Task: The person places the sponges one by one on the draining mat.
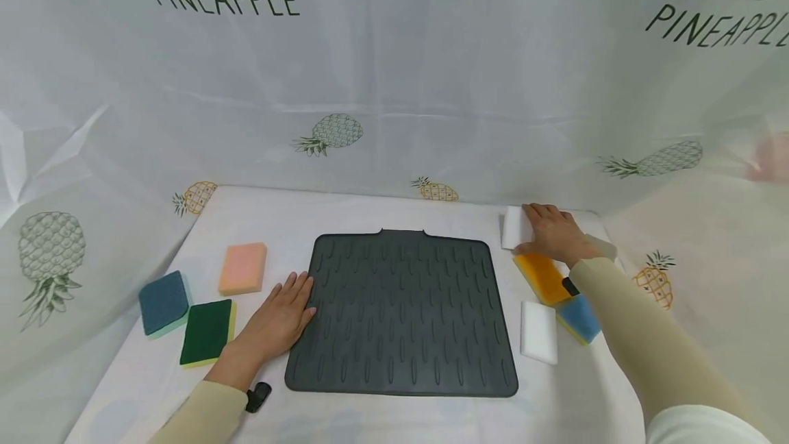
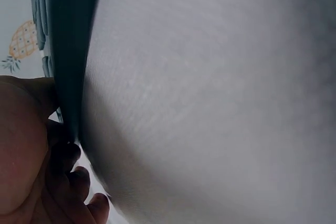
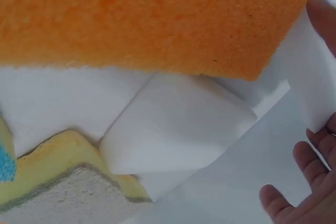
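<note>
A dark grey ridged mat (image 1: 401,314) lies flat in the middle of the table. My left hand (image 1: 280,317) rests along its left edge, fingers extended and thumb touching the mat. At the back right, my right hand (image 1: 555,231) holds a white sponge (image 1: 513,227) between thumb and fingers; the right wrist view shows the thumb on one end and fingertips at the other. An orange sponge (image 1: 541,278) lies just below that hand, with a blue-and-yellow sponge (image 1: 579,318) beside it. Part of the right-hand group is hidden behind the wrist.
On the left are a pink sponge (image 1: 242,268), a dark blue sponge (image 1: 164,302) and a green-and-yellow sponge (image 1: 207,332). Another white sponge (image 1: 539,332) lies right of the mat. In the right wrist view, a grey-and-yellow sponge (image 3: 79,192) sits near a white block (image 3: 178,124).
</note>
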{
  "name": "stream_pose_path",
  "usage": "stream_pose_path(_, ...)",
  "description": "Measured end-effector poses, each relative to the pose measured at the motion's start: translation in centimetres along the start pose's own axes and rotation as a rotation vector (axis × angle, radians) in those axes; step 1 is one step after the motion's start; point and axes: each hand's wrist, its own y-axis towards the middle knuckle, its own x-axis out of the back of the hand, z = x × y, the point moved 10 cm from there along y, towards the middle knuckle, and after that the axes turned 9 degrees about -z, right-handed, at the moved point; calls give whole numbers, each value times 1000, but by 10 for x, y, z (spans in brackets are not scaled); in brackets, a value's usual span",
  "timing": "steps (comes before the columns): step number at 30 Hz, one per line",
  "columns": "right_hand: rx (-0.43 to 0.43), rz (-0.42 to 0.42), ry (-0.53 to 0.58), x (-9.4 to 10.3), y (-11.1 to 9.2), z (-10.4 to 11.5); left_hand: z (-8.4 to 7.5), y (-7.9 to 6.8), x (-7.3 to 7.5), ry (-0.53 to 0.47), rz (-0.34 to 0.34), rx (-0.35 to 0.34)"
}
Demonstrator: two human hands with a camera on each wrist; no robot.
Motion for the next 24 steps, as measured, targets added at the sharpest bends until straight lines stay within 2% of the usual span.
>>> stream_pose_path(9,19,-8,-14,-1,3,7,-1,1,4,7,7,-13)
stream_pose_path(13,34,-82,-42,10,5,18,-2,2,3,16,13,-26)
stream_pose_path(16,67,-181,-52,26,10,45,-2,2,4,25,19,-34)
stream_pose_path(19,116,-264,-45,37,15,83,-1,1,5,19,33,-31)
stream_pose_path(24,197,-327,-15,41,18,150,-1,0,5,-9,47,-26)
